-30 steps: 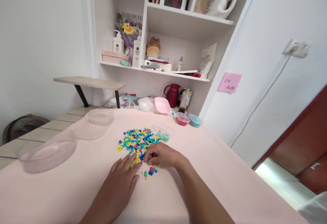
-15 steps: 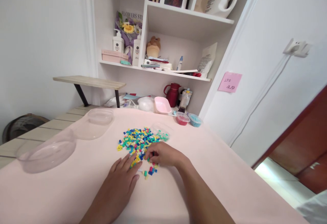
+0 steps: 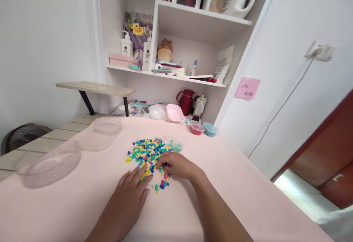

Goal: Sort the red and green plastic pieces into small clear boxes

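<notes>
A heap of small colourful plastic blocks (image 3: 149, 150) lies on the pink tabletop (image 3: 165, 216), in blue, yellow, green, white and pink. My left hand (image 3: 134, 187) rests flat at the heap's near edge, fingers spread, their tips touching the blocks. On the right side of the heap, my right hand (image 3: 176, 164) has its fingers curled and pinched together; whatever is between the fingertips is hidden. Several loose blocks (image 3: 162, 185) are scattered between the hands. Just behind the right hand, a clear plastic container (image 3: 174, 139) has green blocks in it.
Two clear trays (image 3: 52, 164) (image 3: 100, 135) lie at the left. Farther back are a tub of red pieces (image 3: 196, 127), a tub of blue pieces (image 3: 210, 129), a pink basin (image 3: 174, 113) and a dark red jug (image 3: 186, 101). A wooden stand (image 3: 96, 87) rises at the left.
My right hand has shifted very slightly at the heap's edge, its fingers still curled. My left hand stays flat in the same place.
</notes>
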{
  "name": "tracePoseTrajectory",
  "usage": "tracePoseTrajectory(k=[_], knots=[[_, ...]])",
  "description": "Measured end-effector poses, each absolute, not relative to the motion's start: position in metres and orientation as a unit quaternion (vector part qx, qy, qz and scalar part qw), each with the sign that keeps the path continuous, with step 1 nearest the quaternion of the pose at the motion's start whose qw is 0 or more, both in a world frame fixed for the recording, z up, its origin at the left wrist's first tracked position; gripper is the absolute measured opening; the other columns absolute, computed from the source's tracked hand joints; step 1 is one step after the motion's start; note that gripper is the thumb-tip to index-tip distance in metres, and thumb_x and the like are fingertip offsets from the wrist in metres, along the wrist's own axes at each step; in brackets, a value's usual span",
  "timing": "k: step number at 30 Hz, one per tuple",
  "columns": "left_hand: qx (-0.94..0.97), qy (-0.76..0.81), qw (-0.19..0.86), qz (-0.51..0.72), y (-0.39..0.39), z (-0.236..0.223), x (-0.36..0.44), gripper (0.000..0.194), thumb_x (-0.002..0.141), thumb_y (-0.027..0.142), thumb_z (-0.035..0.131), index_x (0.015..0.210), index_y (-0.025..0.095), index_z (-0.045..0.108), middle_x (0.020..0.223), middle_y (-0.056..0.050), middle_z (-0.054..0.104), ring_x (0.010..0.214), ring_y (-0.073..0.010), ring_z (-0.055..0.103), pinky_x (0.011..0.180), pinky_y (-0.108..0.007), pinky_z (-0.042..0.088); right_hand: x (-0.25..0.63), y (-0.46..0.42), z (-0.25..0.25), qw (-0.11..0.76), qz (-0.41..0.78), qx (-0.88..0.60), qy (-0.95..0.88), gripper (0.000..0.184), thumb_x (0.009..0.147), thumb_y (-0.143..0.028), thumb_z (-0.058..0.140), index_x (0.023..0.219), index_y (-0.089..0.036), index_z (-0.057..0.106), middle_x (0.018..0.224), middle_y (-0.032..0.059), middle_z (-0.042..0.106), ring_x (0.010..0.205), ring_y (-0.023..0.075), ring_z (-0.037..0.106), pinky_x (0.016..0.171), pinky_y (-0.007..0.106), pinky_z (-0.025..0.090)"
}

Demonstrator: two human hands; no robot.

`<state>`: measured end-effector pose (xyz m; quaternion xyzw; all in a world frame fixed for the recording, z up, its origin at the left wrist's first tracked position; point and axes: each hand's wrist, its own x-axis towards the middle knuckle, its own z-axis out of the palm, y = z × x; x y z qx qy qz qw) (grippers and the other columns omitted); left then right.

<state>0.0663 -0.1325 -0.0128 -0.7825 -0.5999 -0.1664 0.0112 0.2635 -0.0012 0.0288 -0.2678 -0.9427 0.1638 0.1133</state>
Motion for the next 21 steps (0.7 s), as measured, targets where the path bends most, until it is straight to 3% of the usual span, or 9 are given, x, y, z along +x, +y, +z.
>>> tracePoseTrajectory(k=[9,17,21], knots=[[-0.783,-0.597,0.020,-0.174,-0.1317,-0.0138,0.0651,0.040,0.095,0.033,0.040,0.132,0.035,0.055,0.146,-0.001,0.048,0.136,-0.0241,0.042,0.111,-0.050,0.035,0.2591,-0.0039,0.0310,0.122,0.137,-0.279,-0.943,0.020,0.076,-0.013,0.064,0.090,-0.025,0.072,0.096,-0.0001,0.070,0.091,0.0170,0.062,0.078,0.024,0.042],[-0.786,-0.593,0.026,-0.173,-0.1323,-0.0149,0.0642,0.041,0.094,0.035,0.040,0.133,0.036,0.054,0.146,-0.001,0.048,0.136,-0.0243,0.042,0.110,-0.050,0.035,0.2641,-0.0060,0.0348,0.129,0.173,-0.256,-0.942,0.030,0.076,-0.018,0.072,0.104,-0.027,0.071,0.101,0.0008,0.070,0.093,0.0171,0.062,0.080,0.024,0.042],[-0.786,-0.596,0.023,-0.166,-0.1333,-0.0132,0.0644,0.042,0.095,0.034,0.039,0.134,0.036,0.052,0.147,-0.001,0.047,0.136,-0.0241,0.042,0.110,-0.050,0.036,0.2640,-0.0043,0.0326,0.126,0.179,-0.252,-0.943,0.021,0.077,-0.016,0.072,0.095,-0.026,0.074,0.094,-0.0002,0.071,0.090,0.0162,0.063,0.079,0.023,0.042]])
